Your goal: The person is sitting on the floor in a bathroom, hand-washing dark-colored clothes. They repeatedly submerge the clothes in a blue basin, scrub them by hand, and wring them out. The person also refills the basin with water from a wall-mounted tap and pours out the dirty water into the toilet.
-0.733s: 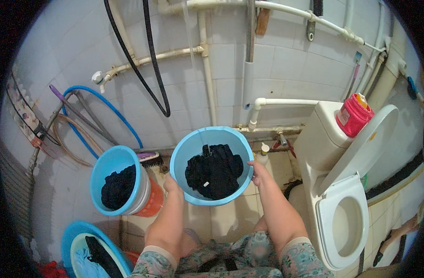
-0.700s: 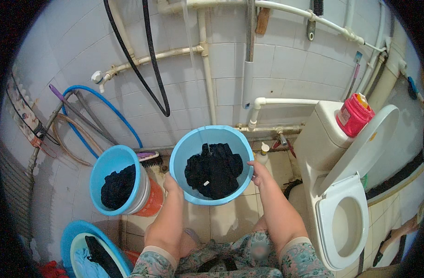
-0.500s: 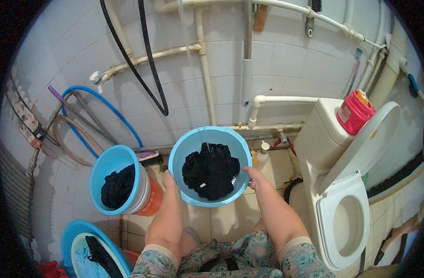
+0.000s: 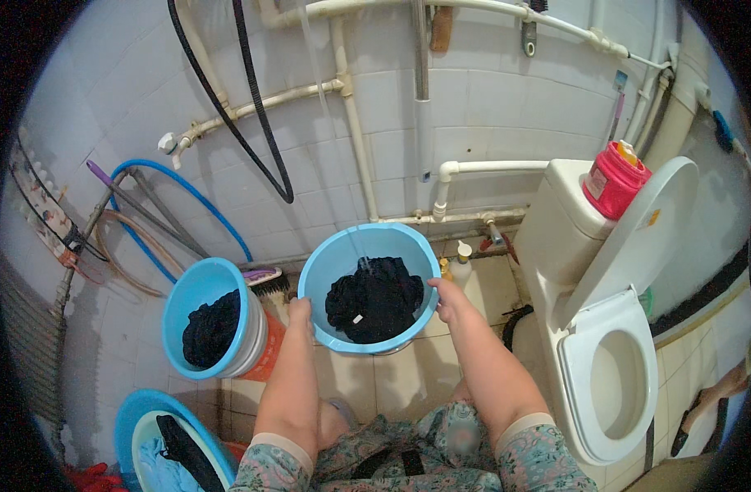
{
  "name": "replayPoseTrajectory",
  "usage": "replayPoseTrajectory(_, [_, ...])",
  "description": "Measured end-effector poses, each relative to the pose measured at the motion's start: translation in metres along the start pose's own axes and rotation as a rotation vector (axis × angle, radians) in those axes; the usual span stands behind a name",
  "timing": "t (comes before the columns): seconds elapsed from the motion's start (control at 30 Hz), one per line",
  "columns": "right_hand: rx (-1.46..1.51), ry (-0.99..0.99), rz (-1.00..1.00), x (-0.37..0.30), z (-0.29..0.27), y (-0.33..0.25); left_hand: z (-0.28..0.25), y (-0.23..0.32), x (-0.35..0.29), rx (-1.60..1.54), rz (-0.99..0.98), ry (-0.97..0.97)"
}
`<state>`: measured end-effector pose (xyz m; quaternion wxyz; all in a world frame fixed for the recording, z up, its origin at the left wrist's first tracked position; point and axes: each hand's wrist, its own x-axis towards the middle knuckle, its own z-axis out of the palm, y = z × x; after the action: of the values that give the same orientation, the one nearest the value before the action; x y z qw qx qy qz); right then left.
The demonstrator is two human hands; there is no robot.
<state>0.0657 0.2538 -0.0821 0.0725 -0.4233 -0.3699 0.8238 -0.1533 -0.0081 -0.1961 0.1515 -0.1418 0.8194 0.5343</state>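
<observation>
Clamping fingers of left hand (image 4: 301, 312) and right hand (image 4: 446, 297) on blue basin (image 4: 320, 261), catching falling water (image 4: 316, 66) over black clothing (image 4: 379, 302); perhaps risking a spill through uneven grip

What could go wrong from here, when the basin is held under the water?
1. The water falls onto the black cloth in the basin, so it might splash over the edge.
2. The left hand and right hand hold the basin at opposite sides of its rim; if one slips, it could tip.
3. A white bottle stands close by on the right; a sideways swing might knock it over.
</observation>
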Motion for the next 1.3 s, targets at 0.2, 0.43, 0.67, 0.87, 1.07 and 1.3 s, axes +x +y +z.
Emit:
replayPoseTrajectory(0.2, [-0.029, -0.036, -0.216, 0.010, -0.001, 0.011, 0.021, 0.060, -0.076, -0.444, 0.216, 0.056])
replayPoseTrajectory(0.43, [0.158, -0.165, -0.123, -0.017, 0.019, 0.009, 0.051, 0.148, -0.084, -1.047, 0.039, -0.552])
replayPoseTrajectory(0.67, [0.227, -0.255, -0.110, -0.027, 0.021, -0.017, 0.094, 0.203, -0.042, -1.136, -0.109, -0.561])
replayPoseTrajectory(0.87, [0.245, -0.238, -0.084, -0.020, 0.012, -0.029, 0.122, 0.215, -0.025, -0.987, -0.088, -0.707])
replayPoseTrajectory(1.07, [0.241, -0.287, -0.064, -0.028, 0.019, -0.033, 0.144, 0.225, -0.005, -0.334, 0.224, -0.573])
replayPoseTrajectory(1.3, [0.306, -0.347, -0.076, -0.017, 0.015, -0.033, 0.151, 0.239, 0.002, 0.329, 0.814, 0.018])
